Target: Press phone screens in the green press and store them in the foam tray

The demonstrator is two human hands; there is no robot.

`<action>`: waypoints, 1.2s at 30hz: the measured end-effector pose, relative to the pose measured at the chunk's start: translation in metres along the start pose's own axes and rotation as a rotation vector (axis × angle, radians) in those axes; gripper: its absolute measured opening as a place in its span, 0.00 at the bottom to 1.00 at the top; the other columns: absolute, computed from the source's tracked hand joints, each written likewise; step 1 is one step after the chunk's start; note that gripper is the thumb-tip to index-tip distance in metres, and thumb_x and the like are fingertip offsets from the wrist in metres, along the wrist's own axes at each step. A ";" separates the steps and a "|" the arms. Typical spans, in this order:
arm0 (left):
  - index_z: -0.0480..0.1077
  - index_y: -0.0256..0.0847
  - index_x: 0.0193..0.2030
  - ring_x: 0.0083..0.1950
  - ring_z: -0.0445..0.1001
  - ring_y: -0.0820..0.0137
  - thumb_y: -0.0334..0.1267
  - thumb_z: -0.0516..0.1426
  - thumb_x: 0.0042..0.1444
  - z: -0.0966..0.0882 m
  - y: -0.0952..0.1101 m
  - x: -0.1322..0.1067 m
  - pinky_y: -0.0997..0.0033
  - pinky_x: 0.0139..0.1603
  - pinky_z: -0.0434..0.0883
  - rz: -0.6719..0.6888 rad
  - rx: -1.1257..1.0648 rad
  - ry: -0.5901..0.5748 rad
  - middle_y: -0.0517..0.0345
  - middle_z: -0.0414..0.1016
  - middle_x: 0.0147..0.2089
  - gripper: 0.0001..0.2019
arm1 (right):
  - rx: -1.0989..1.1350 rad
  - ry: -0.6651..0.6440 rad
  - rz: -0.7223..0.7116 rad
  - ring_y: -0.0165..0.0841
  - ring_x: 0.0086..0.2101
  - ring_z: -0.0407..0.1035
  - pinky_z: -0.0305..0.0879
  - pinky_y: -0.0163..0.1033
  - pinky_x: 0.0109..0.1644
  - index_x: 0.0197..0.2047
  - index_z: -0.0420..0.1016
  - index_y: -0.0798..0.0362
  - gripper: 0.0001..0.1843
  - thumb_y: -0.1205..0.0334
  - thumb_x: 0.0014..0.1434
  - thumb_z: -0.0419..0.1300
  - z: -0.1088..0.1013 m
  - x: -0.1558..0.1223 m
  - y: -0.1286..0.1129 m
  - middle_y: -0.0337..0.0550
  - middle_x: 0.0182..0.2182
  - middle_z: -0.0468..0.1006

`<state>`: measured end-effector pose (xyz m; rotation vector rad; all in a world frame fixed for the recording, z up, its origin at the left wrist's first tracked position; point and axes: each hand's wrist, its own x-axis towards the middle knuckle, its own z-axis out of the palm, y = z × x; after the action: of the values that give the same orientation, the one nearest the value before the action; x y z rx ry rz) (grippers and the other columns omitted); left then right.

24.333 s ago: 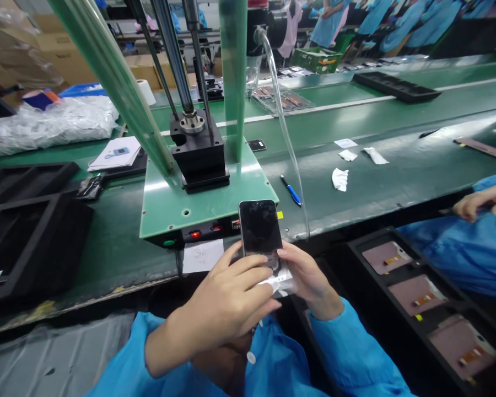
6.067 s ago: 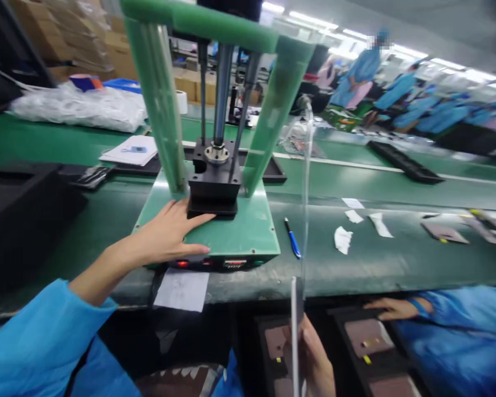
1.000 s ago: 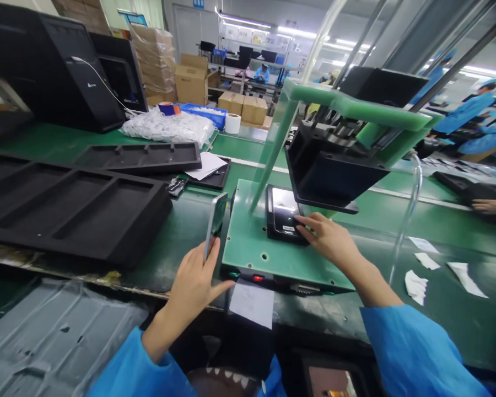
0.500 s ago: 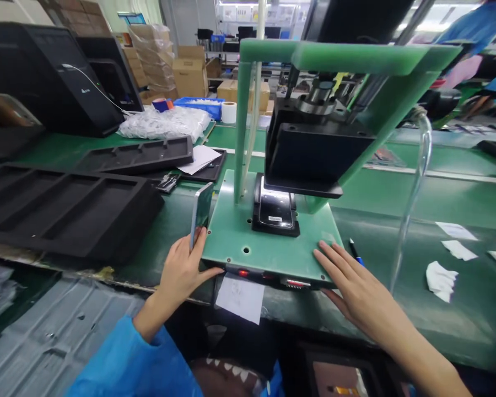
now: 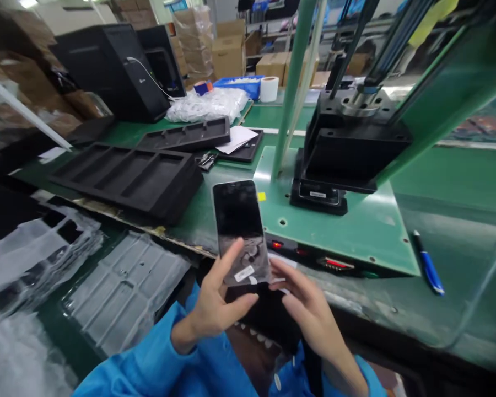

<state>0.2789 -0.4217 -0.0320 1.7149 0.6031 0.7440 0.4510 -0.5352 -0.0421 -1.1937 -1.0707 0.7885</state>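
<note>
My left hand (image 5: 217,300) grips the lower end of a black phone screen panel (image 5: 240,226), held upright over my lap, dark glass toward me. My right hand (image 5: 303,300) is at the panel's lower right corner, fingers curled in and touching its edge by a small white sticker. Behind it stands a press on a green base plate (image 5: 355,231). Its black press head (image 5: 355,149) is down on a black fixture (image 5: 318,196) holding another screen.
Black foam trays (image 5: 128,176) lie left of the press on the green belt. A blue pen (image 5: 427,270) lies to its right. Grey plastic tray sheets (image 5: 124,286) sit low on the left. Black machines, a bag of white parts and cardboard boxes stand behind.
The left hand has brought the screen panel from beside the press to in front of me. My right hand left the base plate's front edge and joined it. The press head has come down.
</note>
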 end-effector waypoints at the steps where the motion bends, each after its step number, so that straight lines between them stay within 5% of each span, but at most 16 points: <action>1: 0.54 0.48 0.73 0.68 0.67 0.54 0.42 0.64 0.57 0.002 0.000 -0.004 0.55 0.69 0.67 -0.010 -0.020 -0.061 0.47 0.62 0.71 0.39 | 0.122 -0.015 0.040 0.43 0.51 0.73 0.73 0.44 0.53 0.63 0.72 0.42 0.24 0.44 0.68 0.60 0.005 0.008 0.002 0.45 0.56 0.76; 4: 0.59 0.51 0.71 0.67 0.69 0.57 0.36 0.64 0.57 0.003 -0.001 -0.011 0.55 0.69 0.66 0.003 0.005 -0.142 0.51 0.65 0.69 0.36 | 0.345 -0.035 0.134 0.46 0.52 0.71 0.67 0.48 0.59 0.59 0.76 0.46 0.24 0.43 0.67 0.61 0.013 0.023 0.006 0.45 0.53 0.77; 7: 0.64 0.50 0.68 0.63 0.73 0.59 0.34 0.63 0.58 0.001 0.001 -0.013 0.58 0.66 0.71 0.033 0.036 -0.127 0.51 0.70 0.65 0.31 | 0.418 0.011 0.219 0.39 0.39 0.73 0.72 0.41 0.44 0.55 0.78 0.46 0.18 0.48 0.67 0.62 0.018 0.024 0.011 0.43 0.40 0.79; 10: 0.70 0.50 0.63 0.57 0.78 0.62 0.34 0.64 0.57 -0.003 0.003 -0.012 0.64 0.60 0.76 0.068 0.028 -0.082 0.54 0.77 0.59 0.26 | 0.407 0.021 0.240 0.31 0.28 0.64 0.64 0.33 0.29 0.51 0.80 0.45 0.12 0.52 0.68 0.63 0.022 0.019 0.014 0.39 0.32 0.74; 17: 0.80 0.45 0.50 0.43 0.82 0.66 0.38 0.59 0.64 -0.013 -0.001 -0.012 0.70 0.45 0.80 0.069 0.046 0.063 0.55 0.84 0.45 0.11 | 0.372 -0.025 0.238 0.28 0.27 0.60 0.62 0.28 0.27 0.49 0.81 0.45 0.09 0.54 0.68 0.63 0.035 0.019 0.011 0.38 0.32 0.71; 22: 0.80 0.41 0.44 0.39 0.82 0.68 0.40 0.56 0.66 -0.015 -0.007 -0.015 0.74 0.38 0.77 -0.020 -0.055 0.171 0.54 0.84 0.41 0.11 | 0.385 -0.077 0.273 0.28 0.28 0.63 0.64 0.29 0.29 0.50 0.81 0.45 0.10 0.54 0.69 0.62 0.041 0.017 0.016 0.39 0.34 0.73; 28: 0.77 0.41 0.42 0.37 0.79 0.72 0.40 0.54 0.68 -0.015 -0.013 -0.020 0.77 0.38 0.75 0.036 -0.061 0.290 0.58 0.81 0.37 0.10 | 0.411 -0.131 0.303 0.31 0.30 0.67 0.67 0.33 0.33 0.58 0.74 0.43 0.19 0.53 0.65 0.67 0.050 0.007 0.012 0.39 0.38 0.76; 36: 0.75 0.43 0.48 0.42 0.79 0.72 0.36 0.53 0.68 -0.008 -0.014 -0.026 0.77 0.42 0.75 0.149 0.050 0.343 0.58 0.81 0.42 0.09 | 0.200 0.012 0.262 0.36 0.52 0.69 0.66 0.38 0.57 0.56 0.71 0.44 0.19 0.62 0.63 0.68 0.078 0.003 0.006 0.38 0.52 0.76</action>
<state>0.2550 -0.4314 -0.0489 1.7029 0.7374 1.1518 0.3784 -0.5057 -0.0457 -1.1784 -0.8133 1.0638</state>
